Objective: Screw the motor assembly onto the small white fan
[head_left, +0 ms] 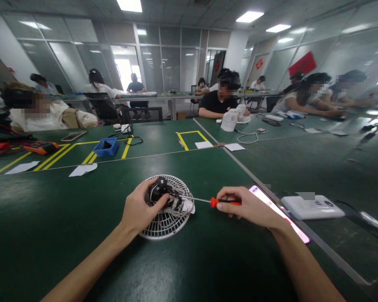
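A round white fan grille [162, 228] lies flat on the green table, and a black fan motor assembly [159, 189] with wires sits on top of it. Thumb and fingers of my left hand [141, 205] are closed around the motor assembly from its left side. In my right hand [241, 205] is a screwdriver [214, 202] with a red and black handle, held nearly level. Its shaft points left and the tip reaches the motor assembly's right side; the exact contact spot is too small to tell. Pale cables and a white tag [188, 206] lie over the grille.
Right of my right hand lie a lit phone [296, 230] and a white device [313, 207] with a cable. A blue bin [106, 147], an orange multimeter [41, 147] and paper slips are farther left. Across the table a person [219, 100] works beside a white fan part [229, 120].
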A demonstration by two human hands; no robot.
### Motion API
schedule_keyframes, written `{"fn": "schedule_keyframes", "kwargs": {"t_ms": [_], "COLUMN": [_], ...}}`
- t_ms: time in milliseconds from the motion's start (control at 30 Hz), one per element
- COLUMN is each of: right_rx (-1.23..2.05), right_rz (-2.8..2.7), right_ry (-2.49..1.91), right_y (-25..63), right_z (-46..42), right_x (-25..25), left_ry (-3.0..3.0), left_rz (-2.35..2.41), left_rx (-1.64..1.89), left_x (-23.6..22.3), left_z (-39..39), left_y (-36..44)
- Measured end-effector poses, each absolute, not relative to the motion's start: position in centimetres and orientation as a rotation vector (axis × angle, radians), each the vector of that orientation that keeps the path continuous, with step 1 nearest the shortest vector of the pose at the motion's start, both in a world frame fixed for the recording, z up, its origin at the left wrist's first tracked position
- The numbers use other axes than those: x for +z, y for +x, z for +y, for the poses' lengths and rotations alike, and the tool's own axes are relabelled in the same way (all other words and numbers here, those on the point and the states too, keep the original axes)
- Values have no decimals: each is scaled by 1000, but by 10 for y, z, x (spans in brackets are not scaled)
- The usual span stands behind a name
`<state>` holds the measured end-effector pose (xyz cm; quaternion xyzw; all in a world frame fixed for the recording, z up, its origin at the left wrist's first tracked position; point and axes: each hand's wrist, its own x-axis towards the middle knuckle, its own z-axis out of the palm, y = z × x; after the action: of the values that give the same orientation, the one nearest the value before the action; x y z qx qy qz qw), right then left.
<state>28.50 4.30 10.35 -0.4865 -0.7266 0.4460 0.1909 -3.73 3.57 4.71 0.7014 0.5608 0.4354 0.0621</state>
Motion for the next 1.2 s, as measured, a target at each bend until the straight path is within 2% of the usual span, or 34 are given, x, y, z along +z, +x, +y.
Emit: {"fn": "schedule_keyframes", "kwargs": {"t_ms": [200, 367, 567, 867, 1000, 1200], "right_rx": [1302, 1142, 1347, 1377, 1231, 1413], "right_rz": [-2065, -2058, -2020, -2053, -2060, -2033], "right_ry": [-1371, -1369, -1415, -1404, -1409, -1396], "right_y": [285, 282, 283, 285, 284, 284], "right_z": [44, 38, 36, 41, 36, 38], "right_x": [101, 111, 109, 101, 109, 107], "left_ry": [2099, 2104, 2091, 2089, 2087, 2103], "left_rz": [1719, 1715, 1726, 1739, 1754, 1763], "left_rx": [1326, 1353, 1420, 1433, 1422, 1408], "left_x": [47, 44, 39, 38, 39, 37], "left_z": [36, 37, 34, 31, 32, 31], "left_y": [-35, -33, -30, -26, -26, -28]}}
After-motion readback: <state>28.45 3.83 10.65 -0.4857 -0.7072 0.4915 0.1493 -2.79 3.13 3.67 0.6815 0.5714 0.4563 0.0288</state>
